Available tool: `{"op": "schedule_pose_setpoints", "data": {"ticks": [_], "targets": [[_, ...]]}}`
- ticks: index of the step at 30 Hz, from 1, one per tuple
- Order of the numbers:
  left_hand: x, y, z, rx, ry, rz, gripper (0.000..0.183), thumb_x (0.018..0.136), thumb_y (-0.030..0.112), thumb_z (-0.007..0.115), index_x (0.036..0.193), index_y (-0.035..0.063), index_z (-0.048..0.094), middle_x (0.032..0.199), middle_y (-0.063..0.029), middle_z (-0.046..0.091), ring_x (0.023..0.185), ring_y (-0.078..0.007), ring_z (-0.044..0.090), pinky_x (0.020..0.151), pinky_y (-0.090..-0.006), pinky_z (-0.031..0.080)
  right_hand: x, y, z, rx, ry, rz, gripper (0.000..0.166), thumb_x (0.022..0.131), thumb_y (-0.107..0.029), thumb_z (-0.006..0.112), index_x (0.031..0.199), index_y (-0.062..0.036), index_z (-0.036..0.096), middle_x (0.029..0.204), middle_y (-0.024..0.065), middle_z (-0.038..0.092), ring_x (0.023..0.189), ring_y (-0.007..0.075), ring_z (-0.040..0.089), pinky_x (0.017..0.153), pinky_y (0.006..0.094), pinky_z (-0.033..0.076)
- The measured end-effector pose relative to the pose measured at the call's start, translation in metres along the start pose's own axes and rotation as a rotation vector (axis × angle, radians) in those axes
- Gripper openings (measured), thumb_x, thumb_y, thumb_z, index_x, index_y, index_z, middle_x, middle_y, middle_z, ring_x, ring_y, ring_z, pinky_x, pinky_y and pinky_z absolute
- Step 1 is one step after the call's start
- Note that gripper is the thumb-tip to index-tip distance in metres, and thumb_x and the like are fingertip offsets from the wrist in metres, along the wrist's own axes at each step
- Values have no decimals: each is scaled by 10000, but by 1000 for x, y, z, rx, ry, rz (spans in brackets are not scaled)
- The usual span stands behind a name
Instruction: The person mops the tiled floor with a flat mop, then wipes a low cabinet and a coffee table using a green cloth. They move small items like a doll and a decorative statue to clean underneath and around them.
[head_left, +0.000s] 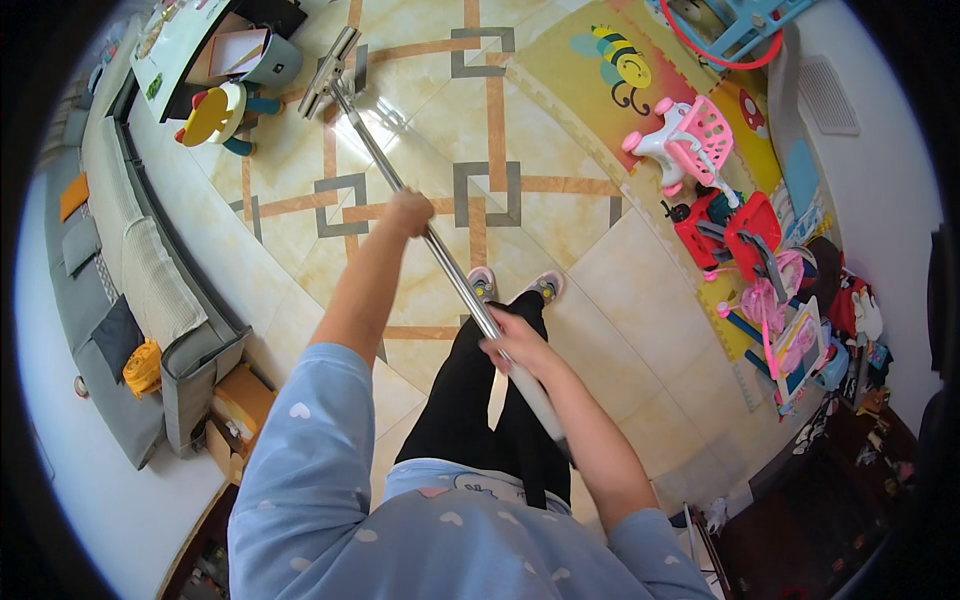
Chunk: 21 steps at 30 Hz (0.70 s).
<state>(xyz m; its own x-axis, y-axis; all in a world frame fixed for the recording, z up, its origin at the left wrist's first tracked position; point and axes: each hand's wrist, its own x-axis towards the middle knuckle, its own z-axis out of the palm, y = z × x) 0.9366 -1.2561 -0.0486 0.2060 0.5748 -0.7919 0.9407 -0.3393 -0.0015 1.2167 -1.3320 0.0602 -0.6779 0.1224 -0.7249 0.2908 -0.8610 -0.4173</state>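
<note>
My left hand (411, 213) is closed around the upper middle of a long metal mop pole. Lower down, near my legs, my right hand (519, 346) grips the same mop (454, 271) just above its pale handle sleeve. The pole slants from my waist towards the upper left. At its far end the flat metal mop head (328, 73) rests on the patterned tile floor (420, 277), close to a bright reflection. Whatever pad is under the head is hidden.
A grey sofa (180, 375) runs along the left. By the table (176, 45) stand a yellow child's chair (206, 118) and a grey-blue bin (277, 64). On the right, a foam play mat (570, 67) holds a pink toy cart (709, 135), red ride-on toys and other clutter.
</note>
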Motion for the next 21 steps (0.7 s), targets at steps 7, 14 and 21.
{"op": "schedule_pose_setpoints", "data": {"ticks": [7, 14, 21], "targets": [[-22, 32, 34, -447, 382, -415, 339, 810, 173, 539, 1142, 137, 483, 1386, -67, 304, 1211, -294, 373, 959, -416, 358, 61, -30, -1, -68, 56, -17, 561, 798, -70, 518, 1314, -133, 308, 587, 42, 458, 360, 123, 435, 339, 275, 417], [-1, 136, 29, -418, 316, -486, 364, 825, 151, 475, 1187, 125, 454, 1411, -118, 248, 1288, -320, 260, 1015, -438, 273, 13, 8, -48, -471, 244, 66, 568, 867, -188, 473, 1368, -315, 239, 560, 58, 449, 373, 147, 463, 345, 291, 417], [14, 368, 22, -423, 498, -313, 416, 793, 194, 499, 1201, 121, 481, 1353, -155, 329, 1258, -364, 280, 1013, -450, 240, -160, 108, -182, -465, 255, 110, 554, 877, -137, 474, 1367, -288, 262, 536, 11, 402, 360, 112, 404, 332, 268, 358]]}}
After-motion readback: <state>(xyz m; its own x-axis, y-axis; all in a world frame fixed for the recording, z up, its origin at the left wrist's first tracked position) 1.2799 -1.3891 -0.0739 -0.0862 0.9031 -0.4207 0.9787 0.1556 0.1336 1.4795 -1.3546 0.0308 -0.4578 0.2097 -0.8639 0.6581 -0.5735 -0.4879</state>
